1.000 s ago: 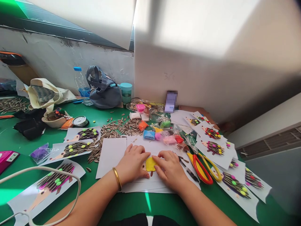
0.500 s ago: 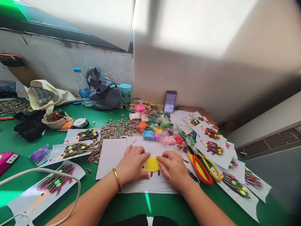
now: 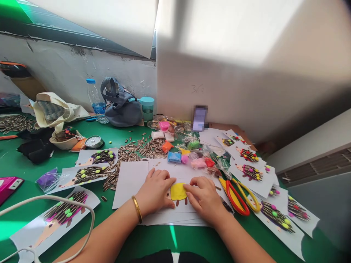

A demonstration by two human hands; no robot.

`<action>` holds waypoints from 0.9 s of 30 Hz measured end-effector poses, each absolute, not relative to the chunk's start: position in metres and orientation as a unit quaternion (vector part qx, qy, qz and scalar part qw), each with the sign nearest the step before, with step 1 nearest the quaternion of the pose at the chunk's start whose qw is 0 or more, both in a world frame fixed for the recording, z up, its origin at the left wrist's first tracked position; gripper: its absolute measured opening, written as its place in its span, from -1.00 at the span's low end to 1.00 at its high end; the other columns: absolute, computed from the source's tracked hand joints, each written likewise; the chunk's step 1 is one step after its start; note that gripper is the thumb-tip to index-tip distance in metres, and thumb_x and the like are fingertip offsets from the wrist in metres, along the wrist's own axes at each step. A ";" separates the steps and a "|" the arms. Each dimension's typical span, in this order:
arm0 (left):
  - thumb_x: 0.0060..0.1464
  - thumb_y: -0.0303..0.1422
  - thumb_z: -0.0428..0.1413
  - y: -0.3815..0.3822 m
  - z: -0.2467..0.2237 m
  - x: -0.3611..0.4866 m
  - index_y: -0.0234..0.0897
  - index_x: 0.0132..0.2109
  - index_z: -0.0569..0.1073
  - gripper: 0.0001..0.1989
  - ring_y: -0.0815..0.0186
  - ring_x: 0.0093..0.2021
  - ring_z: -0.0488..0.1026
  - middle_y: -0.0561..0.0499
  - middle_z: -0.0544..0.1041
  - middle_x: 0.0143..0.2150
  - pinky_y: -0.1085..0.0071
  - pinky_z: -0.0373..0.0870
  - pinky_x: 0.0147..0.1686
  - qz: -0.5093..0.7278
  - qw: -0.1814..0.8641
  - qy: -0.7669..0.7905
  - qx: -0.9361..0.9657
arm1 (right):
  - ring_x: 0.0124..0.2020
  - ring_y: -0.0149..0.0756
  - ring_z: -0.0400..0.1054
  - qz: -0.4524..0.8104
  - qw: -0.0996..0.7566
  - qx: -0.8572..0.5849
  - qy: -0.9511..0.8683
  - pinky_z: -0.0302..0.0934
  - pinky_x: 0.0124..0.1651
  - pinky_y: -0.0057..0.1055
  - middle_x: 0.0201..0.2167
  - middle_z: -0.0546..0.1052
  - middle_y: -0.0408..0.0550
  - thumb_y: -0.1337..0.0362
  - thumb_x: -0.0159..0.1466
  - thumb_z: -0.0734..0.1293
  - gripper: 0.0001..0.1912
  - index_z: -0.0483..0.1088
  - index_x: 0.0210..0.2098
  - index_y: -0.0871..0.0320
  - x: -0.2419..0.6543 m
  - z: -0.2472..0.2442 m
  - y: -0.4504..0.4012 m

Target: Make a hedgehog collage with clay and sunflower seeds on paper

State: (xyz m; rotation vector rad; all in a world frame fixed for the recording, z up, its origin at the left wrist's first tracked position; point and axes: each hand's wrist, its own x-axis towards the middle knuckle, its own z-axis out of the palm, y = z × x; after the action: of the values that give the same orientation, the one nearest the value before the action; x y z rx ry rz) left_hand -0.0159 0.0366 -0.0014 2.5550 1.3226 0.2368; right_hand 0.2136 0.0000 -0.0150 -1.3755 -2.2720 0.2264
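Yellow clay [image 3: 178, 191] flat on paper [image 3: 179, 209], btwn my hands. L hand [image 3: 155, 190]: thumb & index spread, on paper. R hand [image 3: 203, 197]: part-open, index touching clay's R edge.

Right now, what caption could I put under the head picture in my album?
Left hand and right hand frame a yellow shape on paper, with seeds and scissors nearby.

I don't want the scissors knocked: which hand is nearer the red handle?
Right. The right hand, at the yellow piece, is left of the red handle and apart from it; the left hand is farther left, across the piece.
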 end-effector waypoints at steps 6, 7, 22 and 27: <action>-0.36 0.06 0.38 0.037 -0.002 -0.016 -0.05 0.11 0.43 -0.17 0.03 -0.01 0.35 -0.04 0.43 -0.06 -0.09 0.04 0.21 0.080 0.128 0.453 0.879 | -0.11 -0.14 0.28 0.096 0.218 -0.515 -0.823 0.04 -0.04 -0.15 -0.18 0.44 -0.03 0.27 0.31 0.29 -0.74 0.49 -0.03 -0.04 0.212 -0.019 0.003; -0.36 0.06 0.38 0.037 -0.002 -0.016 -0.05 0.11 0.43 -0.17 0.03 0.00 0.35 -0.04 0.43 -0.06 -0.10 0.03 0.22 0.080 0.129 0.454 0.878 | -0.11 -0.15 0.28 0.100 0.228 -0.514 -0.821 0.05 -0.04 -0.16 -0.17 0.44 -0.03 0.27 0.32 0.28 -0.73 0.49 -0.02 -0.03 0.213 -0.019 0.004; -0.35 0.05 0.38 0.036 0.002 -0.014 -0.06 0.11 0.43 -0.18 0.03 -0.01 0.35 -0.04 0.44 -0.05 -0.07 0.06 0.20 0.074 0.131 0.457 0.877 | -0.09 -0.18 0.29 0.071 0.216 -0.447 -0.865 0.02 0.11 -0.08 -0.15 0.44 -0.03 0.31 0.30 0.28 -0.72 0.50 -0.04 -0.04 0.211 -0.012 -0.005; -0.34 0.06 0.38 0.035 0.002 -0.015 -0.06 0.10 0.44 -0.20 0.05 -0.01 0.34 -0.03 0.43 -0.06 -0.03 0.08 0.19 0.077 0.129 0.453 0.879 | -0.09 -0.17 0.27 0.077 0.207 -0.405 -0.887 0.03 0.06 -0.11 -0.13 0.43 -0.04 0.27 0.29 0.30 -0.72 0.49 -0.03 -0.10 0.212 -0.008 -0.006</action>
State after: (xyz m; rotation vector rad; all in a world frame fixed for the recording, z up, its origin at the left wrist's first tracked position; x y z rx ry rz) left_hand -0.0151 0.0349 0.0025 2.5542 1.3165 0.2230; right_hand 0.2122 -0.0065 -0.0078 -1.1289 -2.4701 0.2156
